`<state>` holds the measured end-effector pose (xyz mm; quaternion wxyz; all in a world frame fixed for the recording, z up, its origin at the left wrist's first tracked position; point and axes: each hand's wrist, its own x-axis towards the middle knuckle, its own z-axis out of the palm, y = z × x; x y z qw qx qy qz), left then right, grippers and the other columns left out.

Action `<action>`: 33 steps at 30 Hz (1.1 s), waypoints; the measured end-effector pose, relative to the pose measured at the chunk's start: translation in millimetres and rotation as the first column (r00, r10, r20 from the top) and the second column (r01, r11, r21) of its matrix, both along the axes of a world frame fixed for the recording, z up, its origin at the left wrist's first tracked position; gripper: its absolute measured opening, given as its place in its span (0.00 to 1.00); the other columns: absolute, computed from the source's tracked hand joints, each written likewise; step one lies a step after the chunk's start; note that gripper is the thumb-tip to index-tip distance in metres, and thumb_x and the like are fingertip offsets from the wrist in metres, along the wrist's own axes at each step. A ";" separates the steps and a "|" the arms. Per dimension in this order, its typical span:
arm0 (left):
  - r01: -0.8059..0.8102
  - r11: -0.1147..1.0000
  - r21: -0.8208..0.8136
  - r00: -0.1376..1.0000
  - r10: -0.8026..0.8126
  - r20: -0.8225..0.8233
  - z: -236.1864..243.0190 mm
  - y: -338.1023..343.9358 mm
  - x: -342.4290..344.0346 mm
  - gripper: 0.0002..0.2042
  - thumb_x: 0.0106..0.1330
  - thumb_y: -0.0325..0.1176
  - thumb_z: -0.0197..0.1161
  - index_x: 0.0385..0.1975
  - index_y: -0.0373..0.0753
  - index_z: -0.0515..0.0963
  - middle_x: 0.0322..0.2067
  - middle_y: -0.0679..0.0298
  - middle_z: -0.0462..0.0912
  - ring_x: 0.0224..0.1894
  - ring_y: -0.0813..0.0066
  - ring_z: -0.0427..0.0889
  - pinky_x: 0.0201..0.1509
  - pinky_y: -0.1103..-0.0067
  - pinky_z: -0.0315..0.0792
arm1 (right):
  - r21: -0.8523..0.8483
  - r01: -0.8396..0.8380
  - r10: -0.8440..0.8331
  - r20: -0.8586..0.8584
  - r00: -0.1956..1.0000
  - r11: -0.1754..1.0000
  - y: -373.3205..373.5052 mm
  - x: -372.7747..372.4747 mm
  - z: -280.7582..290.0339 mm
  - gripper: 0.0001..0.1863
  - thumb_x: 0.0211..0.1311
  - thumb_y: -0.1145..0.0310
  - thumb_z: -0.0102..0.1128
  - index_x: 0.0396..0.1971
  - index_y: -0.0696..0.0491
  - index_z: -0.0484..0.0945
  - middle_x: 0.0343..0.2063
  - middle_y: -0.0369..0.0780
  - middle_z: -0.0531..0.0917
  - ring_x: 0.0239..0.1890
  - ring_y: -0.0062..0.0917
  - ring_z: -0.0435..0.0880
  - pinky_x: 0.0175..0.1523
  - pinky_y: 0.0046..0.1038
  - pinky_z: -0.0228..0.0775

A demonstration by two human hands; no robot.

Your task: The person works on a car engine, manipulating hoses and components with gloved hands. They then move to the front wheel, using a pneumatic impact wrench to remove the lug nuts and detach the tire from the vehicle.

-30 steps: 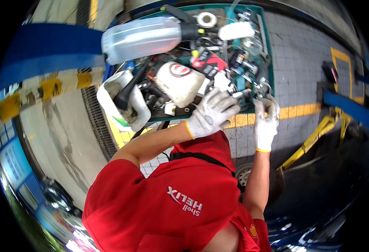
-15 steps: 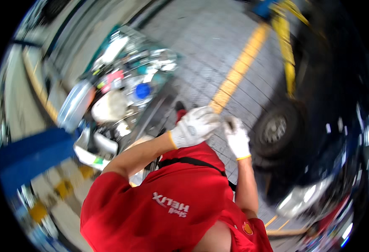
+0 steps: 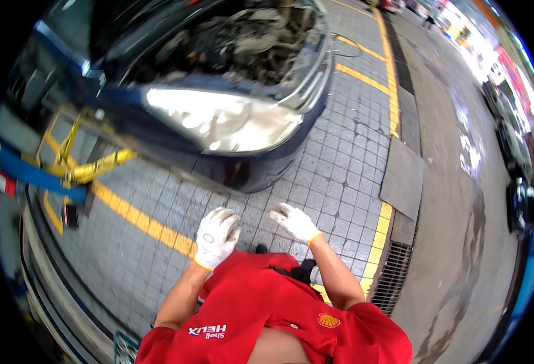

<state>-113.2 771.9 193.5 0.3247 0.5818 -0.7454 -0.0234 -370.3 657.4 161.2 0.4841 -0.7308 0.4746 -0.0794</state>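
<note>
My left hand (image 3: 217, 236), in a white knit glove with a yellow cuff, hangs in front of me with loosely bent fingers and the thumb apart. To its right, my right hand (image 3: 295, 222) in a matching glove has softly curved fingers turned inward. Neither shows anything in its grip, and a gap separates the two. Both are nearest to the front corner of a dark blue car (image 3: 242, 173), touching nothing. The car's large headlight (image 3: 227, 121) faces me, and behind it the engine bay (image 3: 236, 48) lies exposed.
A yellow lift arm (image 3: 106, 165) reaches toward the car's side from a blue lift part (image 3: 42, 176). Grey floor tiles (image 3: 333, 176) carry yellow lines. At right lie a flat dark plate (image 3: 403, 176) and a drain grate (image 3: 392, 267). Other cars (image 3: 520, 206) stand at far right.
My view has swung to the right, from the cluttered workbench and the car's wheel to its front corner. My hands, close together before, are now farther apart.
</note>
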 end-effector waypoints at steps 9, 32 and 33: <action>0.261 0.960 0.101 0.965 -0.256 -0.064 -4.1 -207.8 -114.3 0.11 0.56 0.29 0.72 0.40 0.41 0.84 0.46 0.58 0.84 0.51 0.54 0.83 0.58 0.62 0.77 | 0.310 0.440 -0.537 0.433 0.724 0.843 -142.9 -129.2 -8.2 0.19 0.78 0.60 0.60 0.56 0.60 0.81 0.43 0.39 0.87 0.44 0.21 0.85 0.55 0.27 0.79; 0.260 0.508 0.821 0.878 -0.478 0.017 -119.5 -862.8 -453.8 0.23 0.75 0.55 0.57 0.58 0.48 0.84 0.60 0.55 0.82 0.64 0.52 0.80 0.68 0.63 0.73 | 0.345 0.495 -0.182 -0.643 0.744 0.798 -173.1 -593.1 -383.2 0.25 0.70 0.49 0.56 0.53 0.54 0.84 0.50 0.51 0.88 0.55 0.51 0.87 0.57 0.46 0.81; 0.174 0.504 0.846 0.899 -0.431 0.072 -131.0 -887.6 -458.3 0.22 0.73 0.55 0.56 0.56 0.48 0.84 0.59 0.55 0.83 0.62 0.52 0.82 0.67 0.62 0.74 | 0.311 0.509 -0.215 -0.645 0.733 0.803 -209.7 -614.3 -381.2 0.25 0.69 0.48 0.57 0.54 0.53 0.84 0.51 0.51 0.88 0.57 0.51 0.86 0.58 0.45 0.80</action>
